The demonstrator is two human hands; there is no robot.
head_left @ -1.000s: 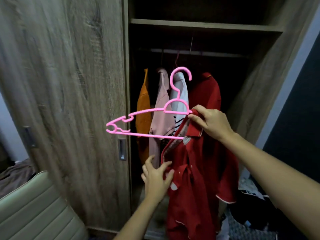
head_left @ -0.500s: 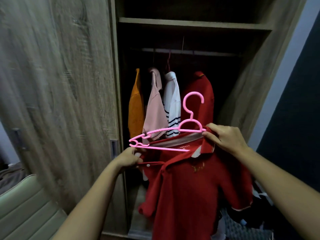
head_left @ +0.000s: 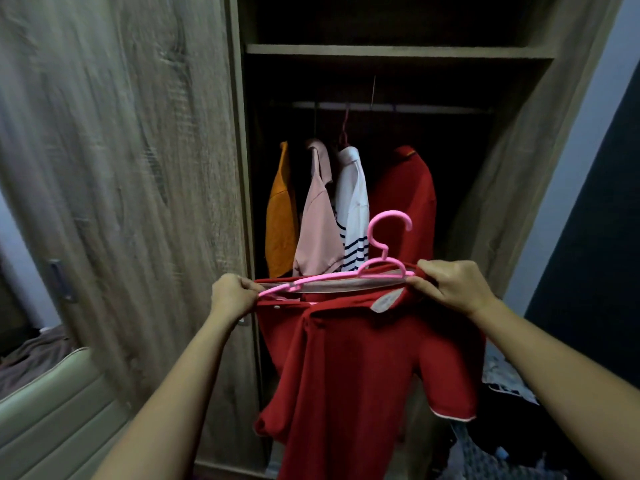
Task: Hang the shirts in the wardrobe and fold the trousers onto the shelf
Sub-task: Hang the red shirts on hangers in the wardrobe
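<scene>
Step in hand: getting the pink hanger (head_left: 370,232) into the red shirt (head_left: 346,368), ahead of hanging.

- Left grip (head_left: 233,294) is closing on the left end of the collar opening, fingers curled and pinching the cloth right at the hanger's left tip.
- Right grip (head_left: 446,285) is pinching the right end of the collar together with the hanger's right arm.
- Collar is being stretched flat between the two grips. The hanger bar is lying along the opening, hook pointing up and clear of the cloth.
- I can't tell whether the hanger's shoulders are seated inside the shirt or only resting across the neck.
- The shirt is hanging from both grips in front of the open wardrobe, below the rail (head_left: 398,107) and not on it. Body and one sleeve are dangling free.
- Four shirts are hanging on the rail already: orange (head_left: 280,209), pale pink (head_left: 318,230), striped white (head_left: 353,202), another red (head_left: 405,195).
- No trousers are showing. The shelf (head_left: 398,50) above the rail is too dark to read.

Next, as I judge it:
- Work each hanger arm into its shoulder.
- Move one grip to the hook.
- Lift to the rail's right end, where there is bare rail past the hung red one.

Risk: the collar is slack, so the shirt may slide off one arm on the lift.
</scene>
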